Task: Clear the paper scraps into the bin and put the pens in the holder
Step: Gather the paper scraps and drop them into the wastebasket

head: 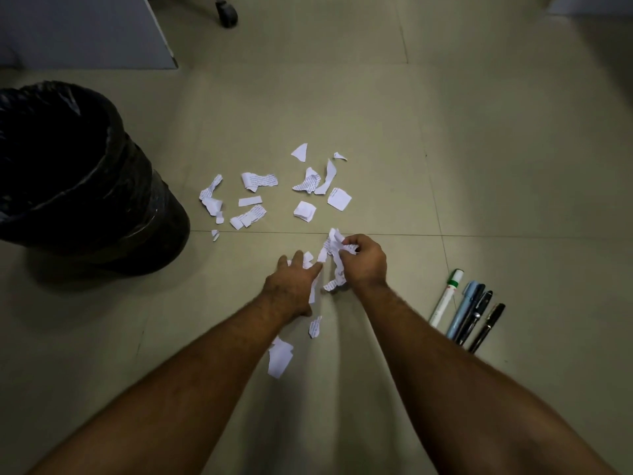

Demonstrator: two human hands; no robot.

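The right hand [364, 260] pinches a bunch of paper scraps [337, 258]; the left hand [293, 281] lies spread, fingers apart, on scraps on the floor [479, 166]. More lie toward the bin [68, 173]. Feather-light, limp: gather, then crumple.

We seem to be in an office: a pale tiled floor [479, 132], a swivel-chair caster [226, 10] at twelve o'clock, a grey furniture panel [85, 32] at eleven, a black-lined waste bin [85, 186] at nine.
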